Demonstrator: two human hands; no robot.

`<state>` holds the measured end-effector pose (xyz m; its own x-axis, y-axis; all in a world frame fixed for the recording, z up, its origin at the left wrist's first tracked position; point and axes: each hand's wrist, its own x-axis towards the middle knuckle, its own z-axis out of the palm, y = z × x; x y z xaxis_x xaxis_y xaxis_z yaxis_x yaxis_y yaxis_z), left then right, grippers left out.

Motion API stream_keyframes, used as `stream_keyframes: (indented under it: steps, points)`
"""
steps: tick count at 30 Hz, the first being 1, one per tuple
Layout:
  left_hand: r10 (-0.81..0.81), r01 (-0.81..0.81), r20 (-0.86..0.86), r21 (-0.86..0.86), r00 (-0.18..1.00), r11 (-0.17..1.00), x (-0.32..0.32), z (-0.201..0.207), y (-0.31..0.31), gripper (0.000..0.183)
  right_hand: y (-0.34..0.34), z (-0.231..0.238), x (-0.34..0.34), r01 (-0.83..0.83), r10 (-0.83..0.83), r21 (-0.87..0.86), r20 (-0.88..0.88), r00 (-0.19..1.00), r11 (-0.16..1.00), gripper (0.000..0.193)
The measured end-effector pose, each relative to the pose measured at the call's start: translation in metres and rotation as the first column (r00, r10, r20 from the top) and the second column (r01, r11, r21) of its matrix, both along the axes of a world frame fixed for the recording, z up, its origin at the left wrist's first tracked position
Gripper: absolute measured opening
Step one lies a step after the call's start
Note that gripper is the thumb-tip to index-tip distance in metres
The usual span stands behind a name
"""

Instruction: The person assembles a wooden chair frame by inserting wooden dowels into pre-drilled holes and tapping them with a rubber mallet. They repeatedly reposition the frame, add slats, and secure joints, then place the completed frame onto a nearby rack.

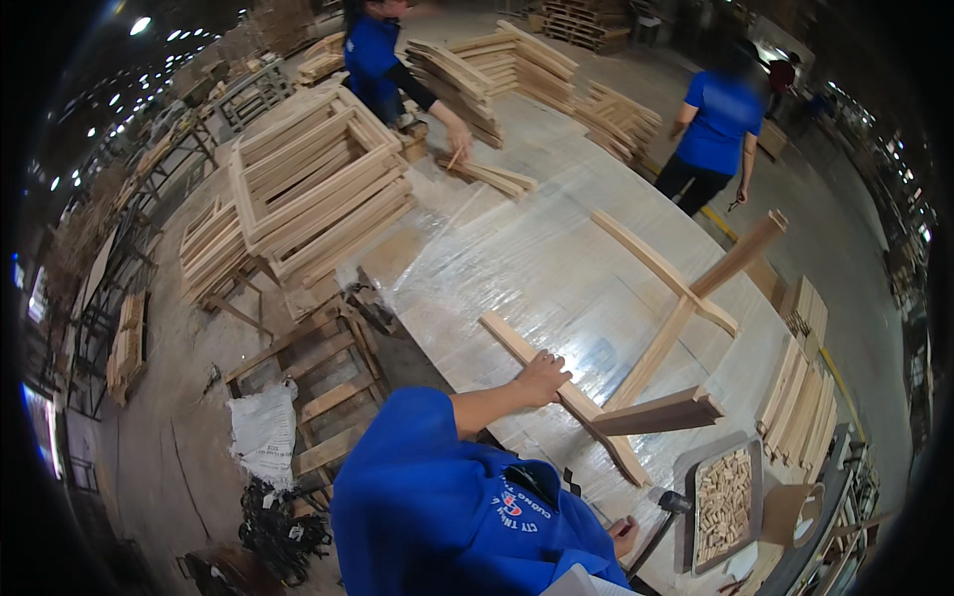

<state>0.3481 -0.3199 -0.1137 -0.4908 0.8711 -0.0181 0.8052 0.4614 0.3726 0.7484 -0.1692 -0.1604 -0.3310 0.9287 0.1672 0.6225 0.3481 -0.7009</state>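
My left hand (543, 378) is closed around the near wooden rail (512, 343) of a partly joined wooden frame lying on the table. From this rail a long crossbar (651, 356) runs away to a far rail (641, 248). A short wooden post (661, 414) sticks out at the near joint, and another post (743, 253) at the far joint. My right hand (623, 536) is low, close to my body, its fingers curled and partly hidden by my sleeve; what is in them, if anything, I cannot make out. Beside it is a hammer with a dark head (675, 503).
A metal tray (686, 536) of small wooden dowels and a brown cardboard container (792, 517) stand at the near right. Wooden slats (800, 407) lie along the right edge. Stacked frames (318, 189) stand far left. One co-worker (373, 60) handles wood across the table; another (717, 119) stands beyond.
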Motion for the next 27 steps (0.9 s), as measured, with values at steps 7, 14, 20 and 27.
stream_keyframes:
  steps: [7,14,20,27]
  points:
    - [-0.049,0.039,0.092,0.106,0.995,0.994,-0.037,0.014,-0.039,0.059,-0.033,-0.006,-0.043,-0.357,0.330,-0.439,-0.138,0.934,0.824,0.025]
    - [0.426,-0.398,-0.083,0.233,0.901,0.887,-0.227,0.093,-0.229,0.048,-0.067,0.000,-0.137,-0.435,0.473,-0.453,-0.032,0.880,0.778,0.013]
    - [0.783,-0.707,-0.124,0.360,0.610,0.608,-0.428,0.206,-0.461,0.049,-0.140,-0.019,-0.237,-0.668,0.694,-0.258,0.474,0.542,0.698,0.037]
    - [0.904,-0.928,-0.337,0.168,0.264,0.334,-0.594,0.250,-0.643,0.058,-0.291,0.023,-0.337,-0.467,0.682,-0.508,0.420,0.599,0.723,0.049]
